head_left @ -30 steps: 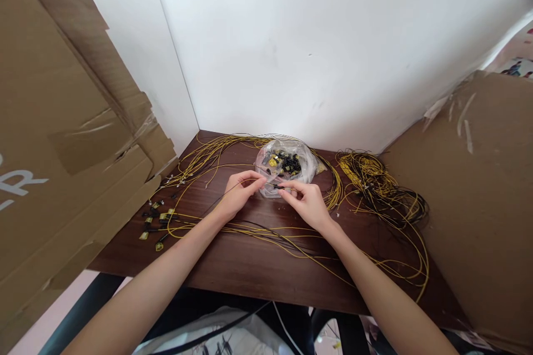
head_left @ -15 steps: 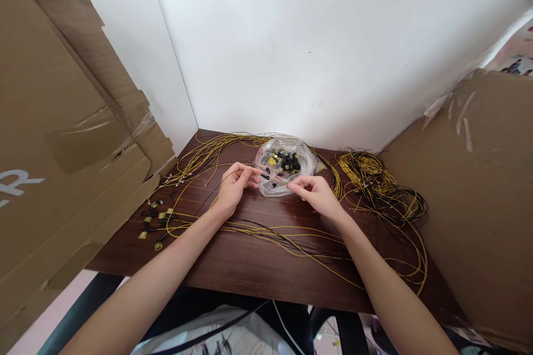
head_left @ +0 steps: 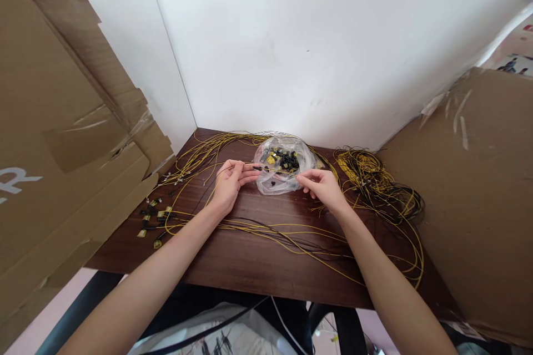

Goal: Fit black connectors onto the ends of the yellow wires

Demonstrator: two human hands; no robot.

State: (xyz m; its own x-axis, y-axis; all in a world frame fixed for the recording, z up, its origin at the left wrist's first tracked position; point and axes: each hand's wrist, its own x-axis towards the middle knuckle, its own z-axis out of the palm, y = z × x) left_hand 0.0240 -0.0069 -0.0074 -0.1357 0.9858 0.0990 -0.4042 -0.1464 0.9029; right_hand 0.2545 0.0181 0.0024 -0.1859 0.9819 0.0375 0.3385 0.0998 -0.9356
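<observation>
My left hand [head_left: 230, 183] pinches a thin yellow wire between thumb and fingers, with a small black piece [head_left: 261, 168] on the wire just right of its fingertips. The same wire [head_left: 283, 173] runs across to my right hand [head_left: 320, 186], whose thumb and forefinger are closed on it. Behind and below the stretched wire lies a clear plastic bag [head_left: 307, 162], open at the top, holding small black and yellow parts [head_left: 288, 161].
Yellow and black wires [head_left: 270, 230] cross the brown table [head_left: 250, 277]. Yellow-tipped connectors [head_left: 157, 243] lie at the left, and a tangled wire coil [head_left: 366, 175] at the right. Cardboard sheets [head_left: 62, 177] flank both sides; a white wall [head_left: 291, 39] stands behind.
My right hand has moved slightly right along the wire, widening the gap between the hands. My left hand has shifted a little left, its fingers more extended.
</observation>
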